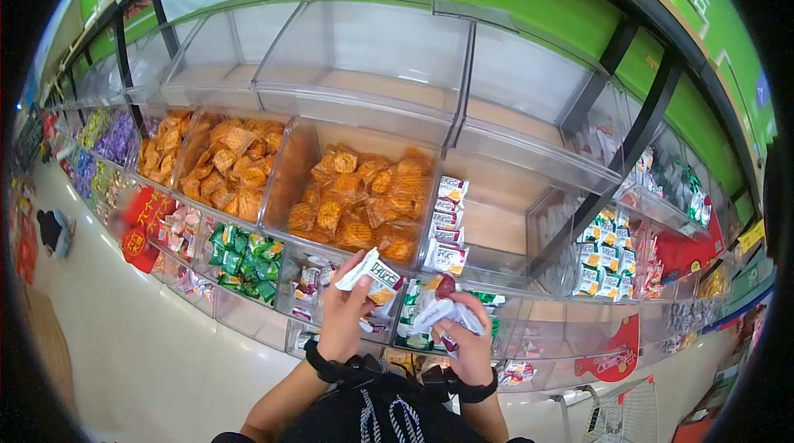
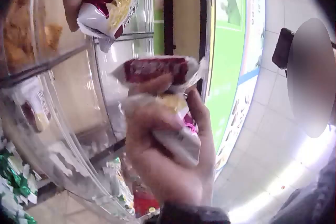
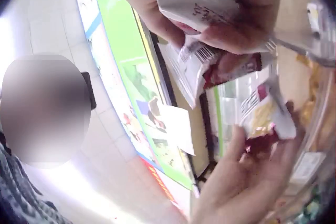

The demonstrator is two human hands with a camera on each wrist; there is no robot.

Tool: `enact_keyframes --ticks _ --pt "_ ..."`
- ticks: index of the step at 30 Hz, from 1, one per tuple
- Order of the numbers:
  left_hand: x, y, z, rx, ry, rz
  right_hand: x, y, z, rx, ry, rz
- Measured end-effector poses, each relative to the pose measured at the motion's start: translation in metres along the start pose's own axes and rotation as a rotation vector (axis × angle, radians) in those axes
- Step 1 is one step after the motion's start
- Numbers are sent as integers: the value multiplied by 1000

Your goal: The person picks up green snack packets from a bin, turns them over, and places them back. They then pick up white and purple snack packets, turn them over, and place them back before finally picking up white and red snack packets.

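Above the dark top [image 1: 372,410], the left hand [image 1: 345,323] is pinching one white and red packet [image 1: 380,282]. The right hand [image 1: 470,344] is gripping a bunch of packets [image 1: 447,315], and its fingers are hiding parts, so I cannot count them. Past both hands, orange snacks [image 1: 356,195] are sitting in clear bins [image 1: 364,118]. Far left, purple packets [image 1: 122,138] are looking small and blurry.

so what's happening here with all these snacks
A person's left hand pinches one white-and-maroon plastic snack packet, while the right hand grips several similar packets. Both hands are in front of clear plastic shelf bins; beyond them, a short column of white packets lies beside orange wrapped snacks.
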State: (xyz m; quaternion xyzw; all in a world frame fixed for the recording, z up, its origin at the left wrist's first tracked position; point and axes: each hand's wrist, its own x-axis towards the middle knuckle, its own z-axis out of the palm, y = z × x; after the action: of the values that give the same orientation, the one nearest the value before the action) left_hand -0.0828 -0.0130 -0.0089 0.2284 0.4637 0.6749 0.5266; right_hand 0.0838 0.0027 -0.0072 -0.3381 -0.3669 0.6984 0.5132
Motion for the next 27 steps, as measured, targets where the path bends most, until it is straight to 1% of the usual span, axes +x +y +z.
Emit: enact_keyframes --ticks 2,3,4,5,6,7,9,11,12,14,16,18,20,21,23,24,25,27 --pt "-5 0 14 -52 -36 -21 -4 -12 4 219 -22 -10" --pt "-6 0 20 -107 -70 -44 -1 -8 4 221 -21 -14" --pt "-6 -5 23 -182 -105 -81 5 -1 3 21 7 -285" --pt "-7 -6 25 -182 -106 -82 9 2 3 -181 37 -552" --pt "-9 -6 27 -253 -154 -125 8 -8 7 -483 -26 -686" --pt "-10 -6 28 -323 -202 -167 9 -4 6 -681 -23 -767" --pt "-11 -3 28 -324 -208 -167 9 2 8 -745 -64 -780" --pt "-12 8 32 -414 -215 -85 10 6 5 -758 -66 -762" --pt "-11 10 30 -349 -231 -70 9 8 2 -774 -77 -738" --pt "-12 10 32 -319 -233 -56 6 11 -2 -775 -92 -689" --pt "-13 6 29 -292 -232 -41 5 8 -4 -814 -119 -685" --pt "-14 1 24 -356 -310 -14 6 4 -5 -850 -144 -683" --pt "-15 4 24 -365 -306 -39 6 -3 -5 -884 -212 -699" --pt "-16 7 25 -375 -304 -63 4 -7 -3 -883 -210 -694" --pt "-16 10 29 -338 -268 -50 -1 -13 -2 -862 -165 -563" --pt "-17 10 30 -301 -234 -35 -2 -9 -8 -763 -131 -436" --pt "-17 9 29 -301 -230 -46 -3 -5 -12 -695 -81 -388" --pt "-17 6 28 -297 -222 -1 2 1 -20 -543 -20 -257"
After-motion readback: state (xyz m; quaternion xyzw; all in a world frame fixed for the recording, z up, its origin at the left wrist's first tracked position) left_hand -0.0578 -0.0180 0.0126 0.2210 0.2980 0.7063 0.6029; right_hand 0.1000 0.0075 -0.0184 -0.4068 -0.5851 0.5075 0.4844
